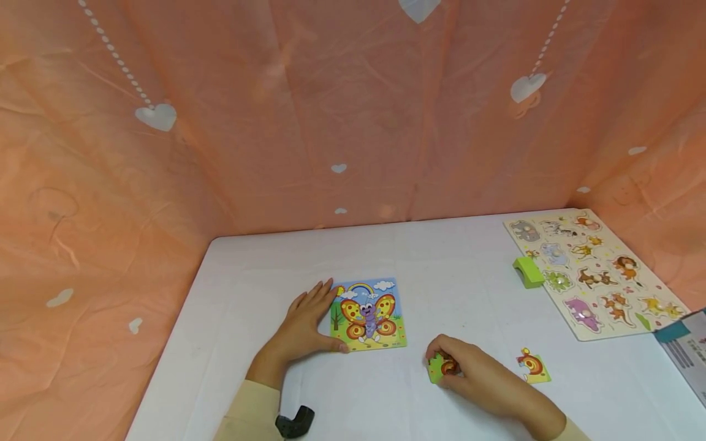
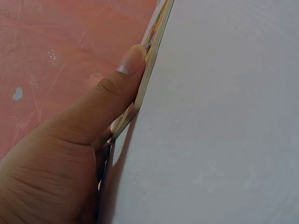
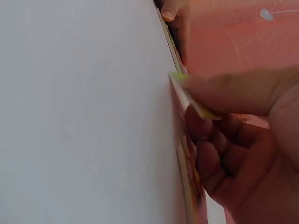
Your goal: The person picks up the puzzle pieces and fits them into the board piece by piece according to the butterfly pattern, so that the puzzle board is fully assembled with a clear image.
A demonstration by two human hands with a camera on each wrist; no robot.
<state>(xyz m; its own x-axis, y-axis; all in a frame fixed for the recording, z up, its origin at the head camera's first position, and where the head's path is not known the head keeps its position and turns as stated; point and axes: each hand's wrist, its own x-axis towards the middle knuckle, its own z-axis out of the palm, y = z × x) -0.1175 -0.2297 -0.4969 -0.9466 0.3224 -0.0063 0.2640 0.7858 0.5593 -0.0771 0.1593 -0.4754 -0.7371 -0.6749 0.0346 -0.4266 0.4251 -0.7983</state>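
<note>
A square butterfly puzzle board [image 1: 368,313] lies flat on the white table. My left hand [image 1: 309,321] rests along its left side with the fingers spread, the thumb by the lower edge; in the left wrist view that thumb [image 2: 110,88] touches the board's rim [image 2: 148,79]. To the right of the board, my right hand [image 1: 469,370] pinches a green and orange puzzle piece [image 1: 436,369] between thumb and fingers, just over the table. The fingers partly cover this piece. Another puzzle piece [image 1: 534,367], yellow and orange, lies to the right of that hand.
An animal peg puzzle [image 1: 595,275] lies at the right, with a green arched block [image 1: 528,272] against its left edge. A grey and teal box [image 1: 686,349] is at the far right. Near my left sleeve sits a black object [image 1: 295,422]. An orange curtain [image 1: 342,122] surrounds the table [image 1: 254,263].
</note>
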